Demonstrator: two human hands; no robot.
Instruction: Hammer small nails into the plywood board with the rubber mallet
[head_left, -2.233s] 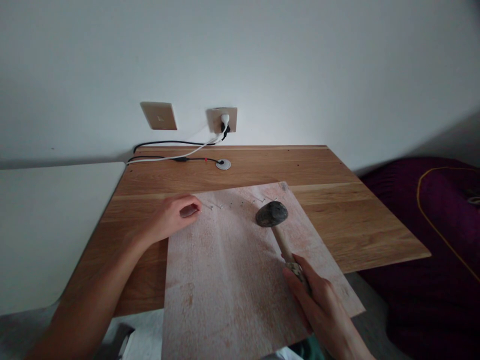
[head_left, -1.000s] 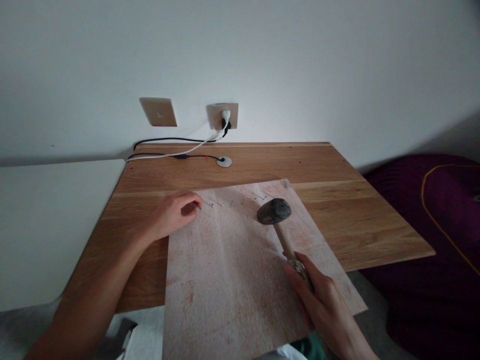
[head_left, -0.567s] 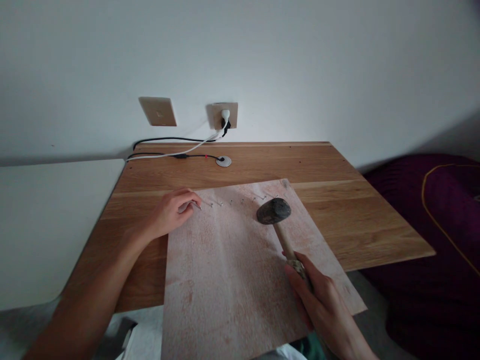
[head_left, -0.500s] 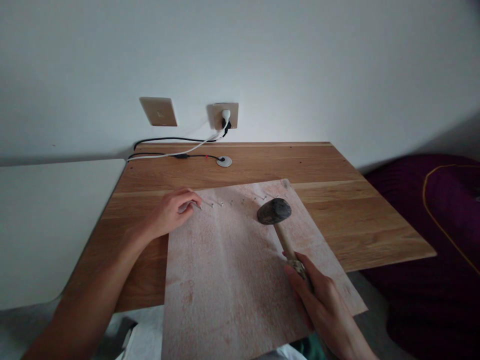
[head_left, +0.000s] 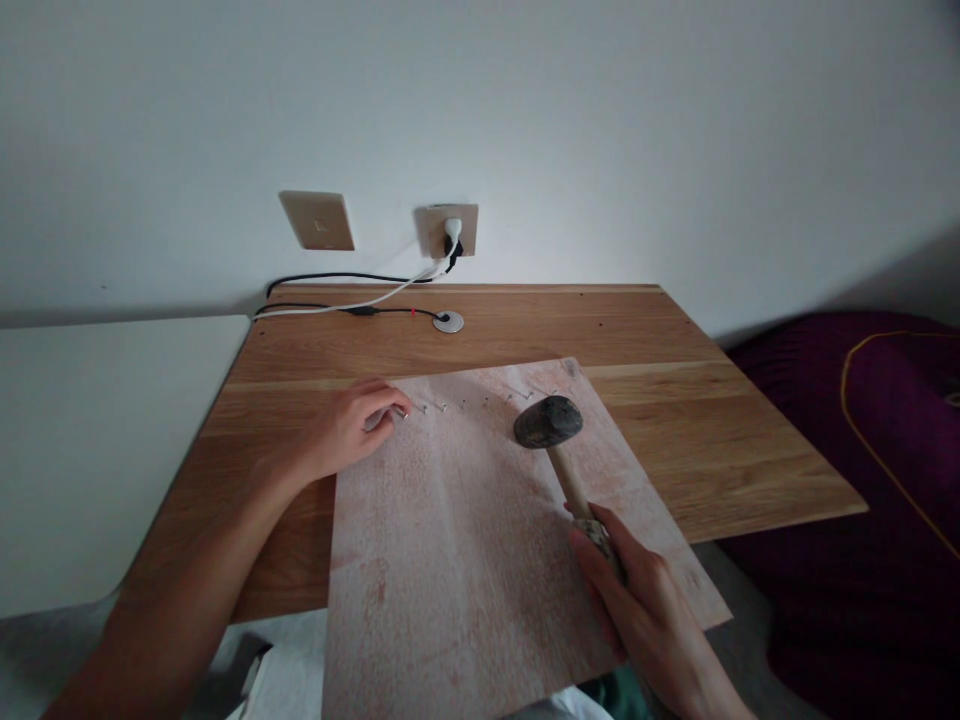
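Note:
My left hand [head_left: 361, 430] is closed in a pinch around a small nail [head_left: 406, 415] near the far left corner of a pale wooden board [head_left: 450, 550]. To the right of those fingertips, several nails [head_left: 444, 408] run in a row along the board's far side; some stick up, others show only as small dots. My right hand [head_left: 637, 590] is wrapped around the handle of a rubber mallet [head_left: 549, 423]. The mallet's dark head is over the right part of the board, near the right end of the row, and its handle points back toward me.
The board lies on a wooden desk [head_left: 675, 430]. Behind it, cables [head_left: 352, 306] run along the wall to a socket [head_left: 465, 235], beside a cable grommet [head_left: 448, 322]. A white panel [head_left: 112, 450] borders the left side. Purple fabric [head_left: 825, 420] is at the right.
My left hand's fingertips have shifted slightly to the right, and less of the nail shows between them. The mallet and my right hand have stayed almost still.

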